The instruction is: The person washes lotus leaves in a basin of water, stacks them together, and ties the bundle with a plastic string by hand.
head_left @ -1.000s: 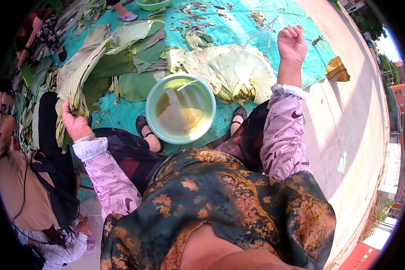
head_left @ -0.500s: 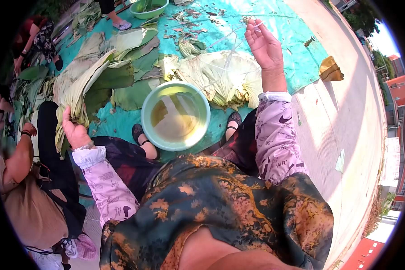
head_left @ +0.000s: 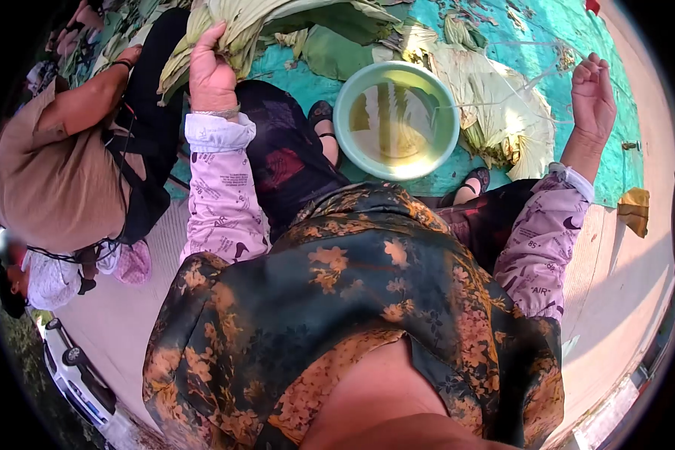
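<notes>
The left hand [head_left: 214,79] grips the near end of a bundle of large pale-green leaves [head_left: 277,19]. The thumb side shows against the folded leaf edge; the other fingers lie partly behind it, pressing the leaf between them. The bundle is folded in long pleats, hangs down past the hand on its outer side and extends forward beyond the upper edge of the view.

The right hand [head_left: 594,101] is raised to the right, well apart from the left. Its fingers are curled inward and pinch a thin translucent strip [head_left: 516,91]. The strip runs in loose lines leftward from the fingertips, one length reaching the rim of a pale-green plastic basin [head_left: 343,142].

The basin is set between the person's feet and holds shallow, yellowish water [head_left: 390,124]. Directly right of it lies a second fan of pale leaves [head_left: 532,135], gathered end toward the person. Basin and leaves are on a turquoise tarp [head_left: 622,161]. A folded brownish-yellow piece [head_left: 634,212] is noted near the tarp's right edge.

Both forearms are covered by printed lilac sleeves [head_left: 225,180] with whitish cuffs. At left, close by, sits another person in a tan shirt [head_left: 60,187]. A white car [head_left: 75,375] is at lower left.
</notes>
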### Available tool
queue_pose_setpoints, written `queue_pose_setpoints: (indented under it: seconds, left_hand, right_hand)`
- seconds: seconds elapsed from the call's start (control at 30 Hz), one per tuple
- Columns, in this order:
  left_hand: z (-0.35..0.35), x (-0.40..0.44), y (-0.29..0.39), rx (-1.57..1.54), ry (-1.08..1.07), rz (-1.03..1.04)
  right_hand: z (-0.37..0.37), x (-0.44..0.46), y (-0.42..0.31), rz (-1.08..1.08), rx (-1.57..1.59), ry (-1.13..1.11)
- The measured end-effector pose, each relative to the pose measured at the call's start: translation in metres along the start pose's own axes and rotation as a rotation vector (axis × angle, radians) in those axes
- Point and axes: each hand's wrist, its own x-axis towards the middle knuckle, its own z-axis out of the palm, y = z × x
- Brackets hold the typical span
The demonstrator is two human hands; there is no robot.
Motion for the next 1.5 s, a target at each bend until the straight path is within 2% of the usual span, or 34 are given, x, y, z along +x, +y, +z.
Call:
queue_pose_setpoints:
  seconds: [0.23, 0.33, 0.47, 0.57, 0.7, 0.87, 1.13, 1.2, 1.27, 1.33, 1.4, 1.43, 1.5]
  left_hand:
    - [0.006, -0.109, 0.025, 0.046, -0.102, -0.069]
    - [-0.025, -0.165, 0.023, 0.144, -0.023, -0.170]
    - [-0.048, -0.214, 0.005, 0.324, 0.068, -0.093]
    - [-0.049, -0.223, 0.016, 0.277, 0.026, -0.204]
    - [-0.070, -0.235, 0.012, 0.389, 0.057, -0.240]
    - [-0.096, -0.234, -0.005, 0.288, -0.008, -0.341]
    - [-0.111, -0.232, -0.021, 0.223, -0.154, -0.360]
    - [-0.121, -0.235, -0.018, 0.288, -0.194, -0.392]
    - [-0.135, -0.235, -0.022, 0.349, -0.234, -0.407]
    - [-0.119, -0.239, -0.001, 0.437, -0.299, -0.403]
    - [-0.120, -0.243, 0.025, 0.639, -0.111, -0.368]
    - [-0.142, -0.241, 0.035, 0.673, -0.037, -0.299]
    - [-0.138, -0.232, 0.066, 0.839, 0.107, -0.086]
  right_hand:
    - [0.011, 0.016, 0.029, 0.058, 0.036, 0.015]
    - [0.012, 0.023, 0.042, 0.125, 0.082, -0.039]
    - [0.014, 0.028, 0.056, 0.167, 0.055, -0.092]
    - [0.015, 0.035, 0.070, 0.196, 0.030, -0.070]
    - [0.026, 0.046, 0.084, 0.230, -0.008, -0.104]
    - [0.026, 0.051, 0.092, 0.249, -0.116, -0.091]
    - [0.074, 0.086, 0.082, 0.120, -0.440, -0.051]
    - [0.092, 0.096, 0.072, 0.076, -0.469, -0.169]
    - [0.129, 0.122, 0.093, 0.061, -0.521, -0.224]
    - [0.175, 0.125, 0.115, 0.125, -0.521, -0.370]
    - [0.210, 0.132, 0.139, 0.227, -0.559, -0.501]
    - [0.230, 0.125, 0.155, 0.281, -0.517, -0.609]
    - [0.263, 0.127, 0.189, 0.386, -0.543, -0.670]
